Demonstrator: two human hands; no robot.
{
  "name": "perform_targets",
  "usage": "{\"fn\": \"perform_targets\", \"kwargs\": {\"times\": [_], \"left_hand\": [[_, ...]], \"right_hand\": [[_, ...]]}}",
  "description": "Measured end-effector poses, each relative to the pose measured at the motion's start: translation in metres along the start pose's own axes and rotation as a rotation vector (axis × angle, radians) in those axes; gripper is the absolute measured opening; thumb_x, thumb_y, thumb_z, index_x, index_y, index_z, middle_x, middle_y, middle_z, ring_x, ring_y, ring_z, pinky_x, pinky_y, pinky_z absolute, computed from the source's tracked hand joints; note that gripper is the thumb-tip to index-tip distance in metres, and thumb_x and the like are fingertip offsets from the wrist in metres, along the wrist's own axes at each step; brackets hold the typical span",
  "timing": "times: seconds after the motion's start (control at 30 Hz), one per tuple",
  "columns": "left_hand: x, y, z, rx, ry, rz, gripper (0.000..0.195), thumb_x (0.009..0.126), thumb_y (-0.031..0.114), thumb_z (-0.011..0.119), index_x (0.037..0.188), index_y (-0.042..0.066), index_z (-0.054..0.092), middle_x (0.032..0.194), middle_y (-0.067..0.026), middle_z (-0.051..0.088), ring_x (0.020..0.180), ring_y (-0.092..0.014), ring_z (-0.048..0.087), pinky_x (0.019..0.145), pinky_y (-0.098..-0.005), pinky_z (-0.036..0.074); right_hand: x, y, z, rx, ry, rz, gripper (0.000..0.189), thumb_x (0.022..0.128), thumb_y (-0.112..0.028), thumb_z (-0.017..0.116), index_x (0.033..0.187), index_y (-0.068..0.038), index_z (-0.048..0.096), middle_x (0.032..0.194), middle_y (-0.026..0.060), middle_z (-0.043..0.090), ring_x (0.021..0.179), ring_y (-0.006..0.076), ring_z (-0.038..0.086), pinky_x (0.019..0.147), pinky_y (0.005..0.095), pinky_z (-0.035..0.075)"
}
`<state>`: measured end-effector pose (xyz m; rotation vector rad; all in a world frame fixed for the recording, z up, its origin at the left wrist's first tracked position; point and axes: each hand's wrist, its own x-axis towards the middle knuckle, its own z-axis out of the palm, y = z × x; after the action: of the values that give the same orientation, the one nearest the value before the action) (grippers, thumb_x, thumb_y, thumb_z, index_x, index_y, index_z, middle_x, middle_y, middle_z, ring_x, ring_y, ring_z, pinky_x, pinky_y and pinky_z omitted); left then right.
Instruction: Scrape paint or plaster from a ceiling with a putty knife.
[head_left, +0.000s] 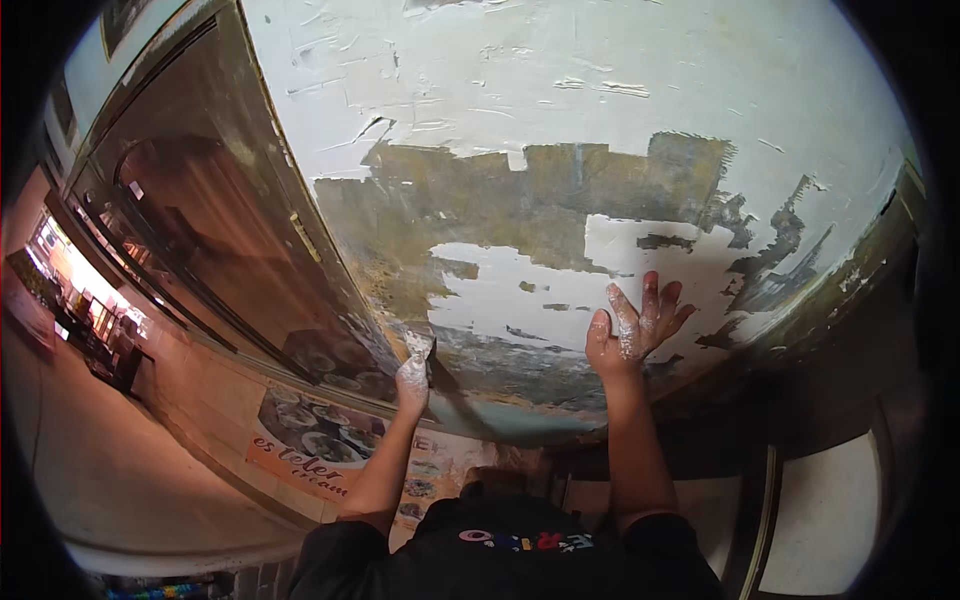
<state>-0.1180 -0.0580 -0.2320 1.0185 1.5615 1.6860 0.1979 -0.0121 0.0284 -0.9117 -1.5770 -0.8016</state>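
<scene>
My left hand, dusted with white, grips a small putty knife whose blade is smeared white. That blade meets the lower left of the wall, beside the wooden frame of a door or window. With fingers spread and nothing in them, my right hand is over a patch of white putty; whether it presses on the wall cannot be made out. White residue coats the thumb side and a finger. Between the white areas runs a band of bare grey-brown surface with ragged edges.
A wooden frame with a dark glass pane borders the wall on the left. Beneath me on the tiled floor lies a printed food banner bearing writing. Dark wooden furniture with pale panels stands at the lower right.
</scene>
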Motion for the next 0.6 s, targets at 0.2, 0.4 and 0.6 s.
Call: {"fn": "perform_targets", "kwargs": {"times": [0.2,0.4,0.6], "left_hand": [[-0.006,0.068,0.022,-0.206,-0.037,-0.213,0.028,0.094,0.03,0.053,0.072,0.012,0.055,0.058,0.0048,0.047,0.049,-0.007,0.042,0.043,-0.0245,0.033],[0.002,0.067,0.015,-0.165,-0.018,-0.105,0.03,0.095,0.028,0.052,0.071,0.009,0.055,0.058,0.0031,0.048,0.049,-0.007,0.04,0.044,-0.0263,0.033],[-0.004,0.082,0.013,-0.139,-0.02,-0.174,0.033,0.095,0.027,0.052,0.069,0.006,0.056,0.055,0.0023,0.045,0.049,-0.008,0.038,0.044,-0.0283,0.031]], "right_hand": [[-0.01,0.009,-0.002,-0.06,-0.044,-0.007,0.025,0.086,-0.03,0.053,0.103,-0.02,0.067,0.14,0.0092,0.045,0.139,0.0354,0.023,0.112,0.0569,0.0],[-0.007,0.004,0.002,-0.021,-0.022,-0.011,0.025,0.085,-0.029,0.054,0.105,-0.02,0.066,0.141,0.0095,0.044,0.139,0.036,0.022,0.112,0.057,-0.001],[-0.009,0.007,-0.002,-0.05,-0.08,-0.037,0.028,0.087,-0.029,0.053,0.111,-0.017,0.06,0.142,0.0141,0.038,0.14,0.039,0.017,0.11,0.0601,0.0]]}}
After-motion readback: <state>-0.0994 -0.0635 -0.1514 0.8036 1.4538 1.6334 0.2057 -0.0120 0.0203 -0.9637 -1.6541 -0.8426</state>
